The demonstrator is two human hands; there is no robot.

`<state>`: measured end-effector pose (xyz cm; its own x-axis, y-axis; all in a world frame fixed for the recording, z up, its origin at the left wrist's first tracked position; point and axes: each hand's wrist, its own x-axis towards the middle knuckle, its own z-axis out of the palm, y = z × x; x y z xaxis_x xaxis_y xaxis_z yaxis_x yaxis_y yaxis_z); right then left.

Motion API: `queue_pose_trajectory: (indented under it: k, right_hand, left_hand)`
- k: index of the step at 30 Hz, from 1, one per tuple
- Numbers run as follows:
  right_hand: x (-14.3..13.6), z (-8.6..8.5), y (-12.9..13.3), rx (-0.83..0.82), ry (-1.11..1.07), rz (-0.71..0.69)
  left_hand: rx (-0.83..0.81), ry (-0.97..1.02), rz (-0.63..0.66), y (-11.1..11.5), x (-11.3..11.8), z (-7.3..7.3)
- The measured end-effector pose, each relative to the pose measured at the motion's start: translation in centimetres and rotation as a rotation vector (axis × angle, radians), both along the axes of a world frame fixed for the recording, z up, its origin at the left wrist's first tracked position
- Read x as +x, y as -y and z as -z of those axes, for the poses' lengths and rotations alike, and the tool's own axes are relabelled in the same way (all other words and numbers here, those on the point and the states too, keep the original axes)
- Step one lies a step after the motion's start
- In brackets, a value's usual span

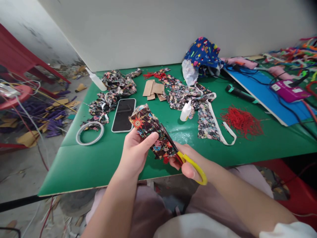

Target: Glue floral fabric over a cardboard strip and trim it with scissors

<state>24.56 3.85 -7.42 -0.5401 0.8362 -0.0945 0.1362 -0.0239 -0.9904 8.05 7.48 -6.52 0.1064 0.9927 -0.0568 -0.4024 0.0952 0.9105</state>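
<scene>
My left hand (136, 148) is closed on a dark floral fabric piece (146, 124), its thumb pressed on the front. The fabric stands tilted above the table's front part. In my right hand (185, 160) are scissors (194, 167) with yellow handles and dark blades. The blades lie along the fabric's right edge; I cannot tell whether they are cutting into it. A bit of red (166, 160) shows under the fabric's lower end. Just beyond my left hand lies a phone (123, 115) with a dark screen.
On the green table (94, 168) lie a tape roll (89, 133), crumpled floral fabric (119, 83), cardboard pieces (153, 88), a small white bottle (185, 111) and red strands (241, 121). A blue board (257, 92) with cables and a pink box (289, 91) is at the right.
</scene>
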Motion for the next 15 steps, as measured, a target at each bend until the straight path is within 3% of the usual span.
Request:
queue_pose_trajectory:
  k: [7, 15]
  right_hand:
    - [0.37, -0.59, -0.11, 0.045, 0.064, -0.044]
    - [0.26, -0.18, -0.01, 0.076, 0.077, 0.024]
  left_hand:
    - [-0.004, -0.051, 0.016, 0.06, -0.2, 0.14]
    - [-0.001, -0.082, 0.128, 0.25, -0.38, 0.66]
